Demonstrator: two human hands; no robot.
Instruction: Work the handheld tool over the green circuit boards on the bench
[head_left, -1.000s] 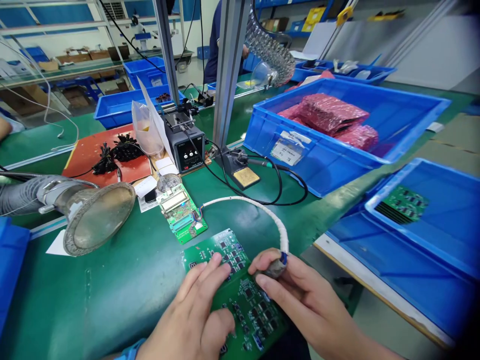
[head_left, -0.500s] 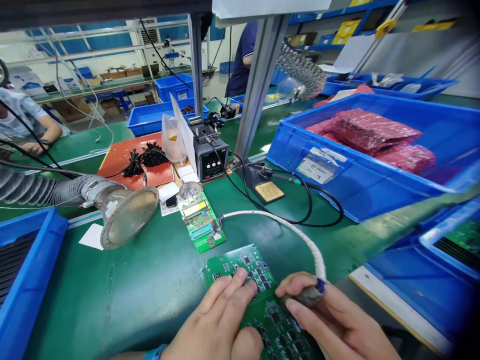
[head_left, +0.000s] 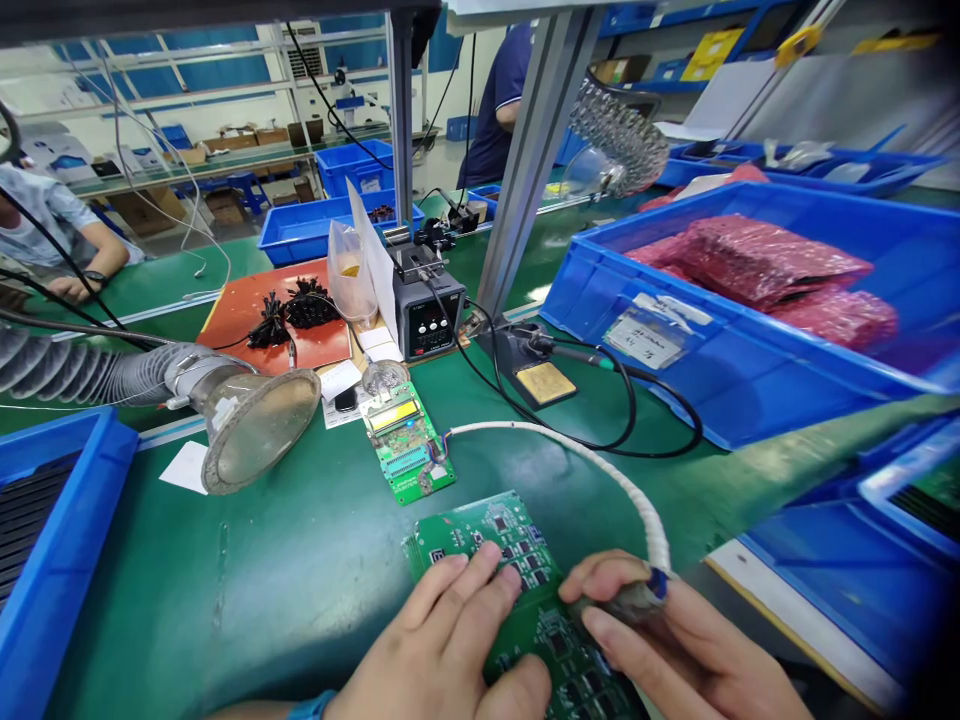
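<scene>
In the head view, the left hand (head_left: 442, 650) lies flat with fingers spread on the green circuit board (head_left: 517, 590) at the mat's near edge, while the right hand (head_left: 675, 650) pinches a probe (head_left: 626, 600) on a white-wrapped cable (head_left: 577, 460) against it.

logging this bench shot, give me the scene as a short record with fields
left hand: left hand flat on the green circuit board
right hand: right hand gripping a grey connector
cable: white wrapped cable runs from the connector to a small board with display
nearby: fume hood, soldering station, blue bin of pink bags
</scene>
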